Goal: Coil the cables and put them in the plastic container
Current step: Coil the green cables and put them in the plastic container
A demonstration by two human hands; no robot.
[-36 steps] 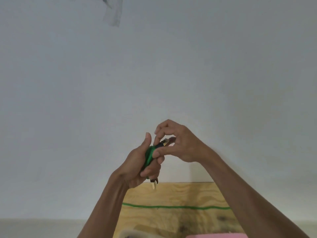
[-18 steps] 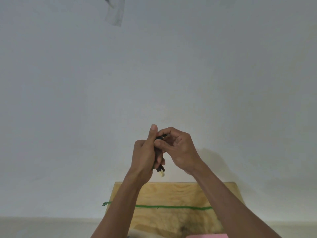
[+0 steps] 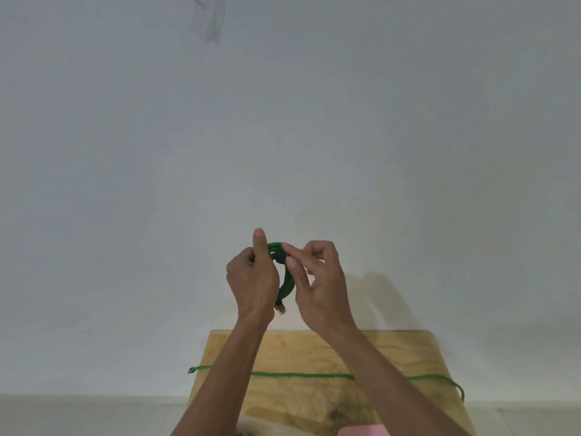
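I hold a coiled green cable (image 3: 286,283) up in front of a white wall. My left hand (image 3: 253,280) grips the coil from the left, thumb pointing up. My right hand (image 3: 317,278) pinches the coil's top near a black part with thumb and forefinger. A plug end (image 3: 279,307) sticks out below my left hand. A second green cable (image 3: 301,375) lies stretched straight across the wooden table (image 3: 314,354) below. The plastic container is not clearly in view.
A pink object (image 3: 363,431) shows at the bottom edge on the table. A pale rim (image 3: 267,424) of something sits at the bottom between my forearms. A piece of clear tape (image 3: 209,17) hangs on the wall at the top.
Both hands have stayed raised with the coil. The coil has turned so its green loop now shows between the hands, and my right fingers have shifted to its top.
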